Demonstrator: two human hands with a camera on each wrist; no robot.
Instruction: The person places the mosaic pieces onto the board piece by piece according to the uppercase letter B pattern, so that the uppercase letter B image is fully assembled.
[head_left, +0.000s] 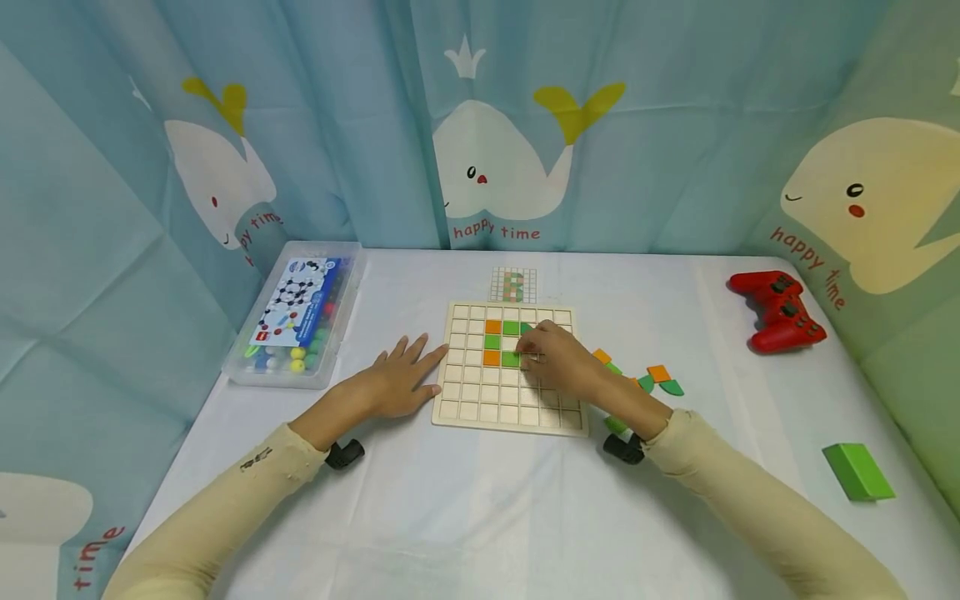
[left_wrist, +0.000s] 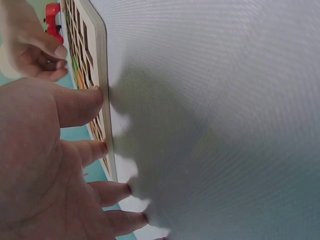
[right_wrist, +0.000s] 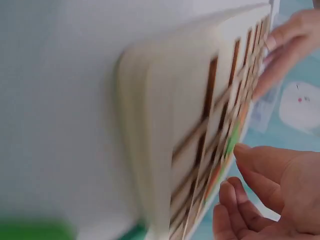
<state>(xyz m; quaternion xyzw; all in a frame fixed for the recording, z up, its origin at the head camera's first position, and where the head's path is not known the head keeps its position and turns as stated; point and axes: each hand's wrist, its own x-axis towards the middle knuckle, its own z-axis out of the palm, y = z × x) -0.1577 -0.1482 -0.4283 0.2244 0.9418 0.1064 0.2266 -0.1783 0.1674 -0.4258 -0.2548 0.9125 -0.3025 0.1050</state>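
Note:
A pale wooden grid board [head_left: 459,392] lies flat on the table, with orange and green tiles [head_left: 492,342] in its upper middle cells. My left hand [head_left: 401,379] rests beside the board's left edge with fingers spread; in the left wrist view its thumb [left_wrist: 82,105] touches the rim. Over the tiles is my right hand [head_left: 558,358], its fingers bent and fingertips right at the green tile [head_left: 511,359]. In the right wrist view the thumb [right_wrist: 260,157] is close to a green piece; I cannot tell whether the fingers pinch a tile.
Loose orange and green pieces [head_left: 658,373] lie right of the board, some partly behind the right forearm. A small printed pattern card [head_left: 513,285] sits above the board. A clear plastic case [head_left: 292,312] stands left, a red game controller [head_left: 777,311] and a green block [head_left: 857,472] right.

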